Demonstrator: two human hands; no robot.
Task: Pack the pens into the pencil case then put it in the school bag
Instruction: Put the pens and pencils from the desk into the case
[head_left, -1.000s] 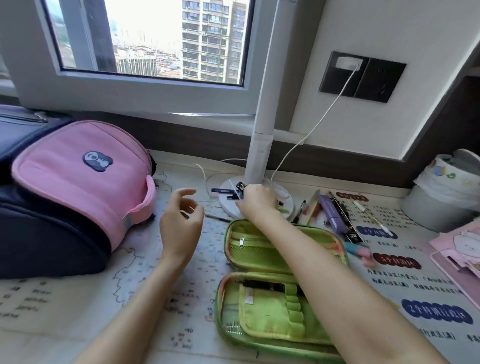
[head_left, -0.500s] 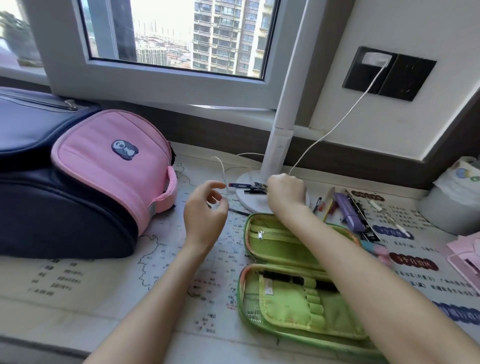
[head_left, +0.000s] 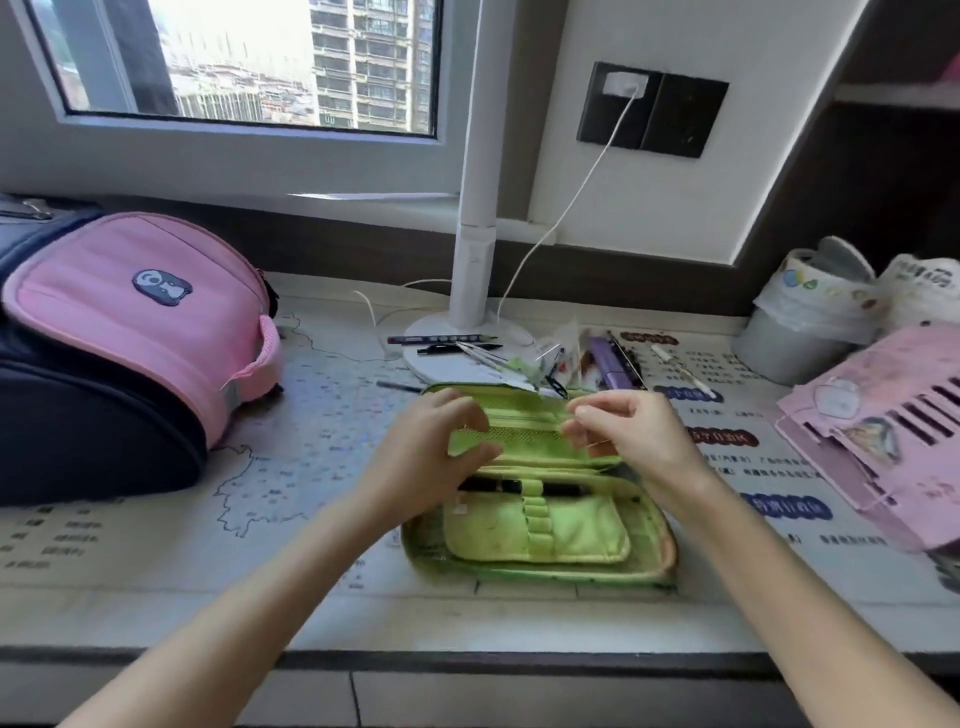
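**A:** Position of the green fabric pencil case (head_left: 540, 525)?

**B:** It lay unzipped and opened flat on the bench (head_left: 156, 561), centre of the frame, just below the round white lamp base (head_left: 436, 358). One black pen (head_left: 519, 487) sat in the elastic loops of its near half.

**A:** Hands?

**B:** The left hand (head_left: 426, 457) gripped the left end of the case's mesh flap, fingers (head_left: 467, 413) curled over it. The right hand (head_left: 628, 441) pinched the flap's right end. The flap was held up between the two halves.

**A:** Loose pens?

**B:** A blue pen (head_left: 439, 340) and a second black pen (head_left: 457, 348) lay on the lamp base. A white pen (head_left: 680, 370) lay further right on the bench. The clutter between was too blurred to sort.

**A:** Bag?

**B:** The pink and navy school bag (head_left: 130, 343) stood at the left edge of the frame, well apart from the case.
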